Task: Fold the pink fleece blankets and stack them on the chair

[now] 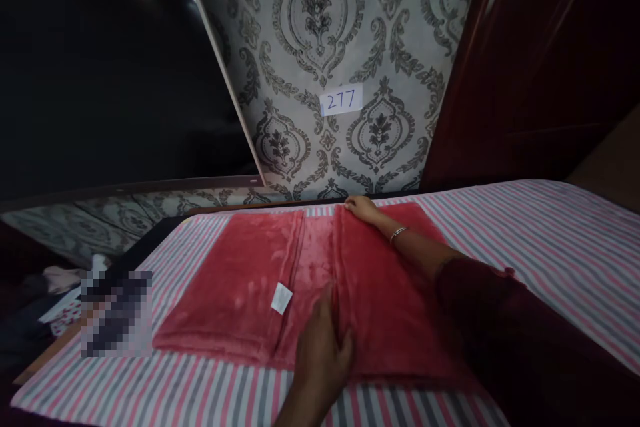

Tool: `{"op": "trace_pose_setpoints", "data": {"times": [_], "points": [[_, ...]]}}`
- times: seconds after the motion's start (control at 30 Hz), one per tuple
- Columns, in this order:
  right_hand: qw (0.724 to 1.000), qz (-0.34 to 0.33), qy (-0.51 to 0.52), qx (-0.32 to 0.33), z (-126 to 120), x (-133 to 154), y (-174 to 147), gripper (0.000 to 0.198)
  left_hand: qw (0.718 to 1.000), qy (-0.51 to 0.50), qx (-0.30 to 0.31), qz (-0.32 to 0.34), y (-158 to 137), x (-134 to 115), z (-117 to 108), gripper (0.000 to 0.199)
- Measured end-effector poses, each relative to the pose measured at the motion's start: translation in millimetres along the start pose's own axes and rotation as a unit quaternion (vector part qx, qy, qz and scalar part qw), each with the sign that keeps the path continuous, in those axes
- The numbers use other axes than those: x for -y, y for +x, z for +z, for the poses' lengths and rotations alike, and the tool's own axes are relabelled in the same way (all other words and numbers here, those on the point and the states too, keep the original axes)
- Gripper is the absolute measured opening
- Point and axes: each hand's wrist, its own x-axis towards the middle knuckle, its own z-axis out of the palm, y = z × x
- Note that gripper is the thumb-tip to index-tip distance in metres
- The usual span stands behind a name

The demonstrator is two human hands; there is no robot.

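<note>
A red plush blanket (230, 280) lies folded on a striped sheet, its left and right sides turned in toward the middle. A lighter strip of the blanket shows between the two folded edges. A white tag (281, 298) sticks out from the left fold. My right hand (363, 209), with a bracelet at the wrist, reaches to the far edge and has its fingers closed on the corner of the right fold. Near the front, my left hand (324, 347) rests against the inner edge of the right fold, fingers stretched and thumb apart.
The striped sheet (540, 240) covers the surface under the blanket. Behind it stands a patterned wall with a paper marked 277 (341, 100). A large dark screen (110, 80) is at left, a dark red panel (525, 80) at right. Cloth items (63, 278) lie beyond the left edge.
</note>
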Motion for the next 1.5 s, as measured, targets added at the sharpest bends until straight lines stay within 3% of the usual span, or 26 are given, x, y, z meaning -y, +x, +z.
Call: {"op": "trace_pose_setpoints", "data": {"times": [0.1, 0.2, 0.37, 0.73, 0.83, 0.9, 0.97, 1.03, 1.1, 1.17, 1.37, 1.5], "points": [[0.999, -0.03, -0.024, -0.005, -5.3, 11.0, -12.9, 0.046, 0.996, 0.067, -0.029, 0.053, 6.4, -14.6, 0.0, 0.069], [0.996, -0.066, -0.057, 0.026, 0.2, 23.1, -25.9, 0.056, 0.99, 0.086, 0.04, 0.103, 9.8, -25.4, 11.8, 0.075], [0.988, -0.098, -0.089, 0.083, 28.1, 28.5, -41.6, 0.064, 0.981, 0.12, 0.127, 0.082, 3.4, -22.5, 27.1, 0.076], [0.981, -0.124, -0.136, 0.054, 48.2, 17.1, -42.5, 0.065, 0.967, 0.182, 0.149, 0.094, -4.9, -29.1, 17.1, 0.07], [0.986, -0.111, -0.112, 0.061, 44.0, 20.3, -43.0, 0.062, 0.976, 0.149, 0.105, 0.116, -4.8, -28.8, -5.1, 0.049], [0.989, -0.097, -0.093, 0.057, 38.2, 27.4, -42.1, 0.059, 0.979, 0.163, 0.024, 0.124, -4.0, -22.8, -28.2, 0.036], [0.993, -0.083, -0.076, 0.039, 33.1, 40.6, -39.6, 0.054, 0.964, 0.239, -0.076, 0.089, -3.4, -12.0, -52.3, 0.033], [0.996, -0.068, -0.05, 0.015, 32.1, 59.6, -35.5, 0.05, 0.932, 0.335, -0.137, 0.028, -4.3, 2.0, -70.2, 0.034], [0.998, -0.052, -0.018, 0.007, 37.3, 81.3, -30.4, 0.047, 0.906, 0.398, -0.144, -0.018, -7.4, 16.7, -77.9, 0.04], [0.999, -0.033, 0.014, 0.02, 47.0, 101.5, -24.8, 0.046, 0.898, 0.421, -0.128, -0.029, -11.8, 30.3, -76.6, 0.04], [0.996, 0.034, 0.07, 0.048, 68.7, 137.3, -11.3, 0.056, 0.892, 0.428, -0.144, 0.032, -16.6, 61.8, -64.5, 0.019], [0.994, 0.053, 0.081, 0.049, 70.4, 155.6, -9.2, 0.069, 0.883, 0.445, -0.135, 0.063, -11.9, 69.1, -68.1, 0.018]]}}
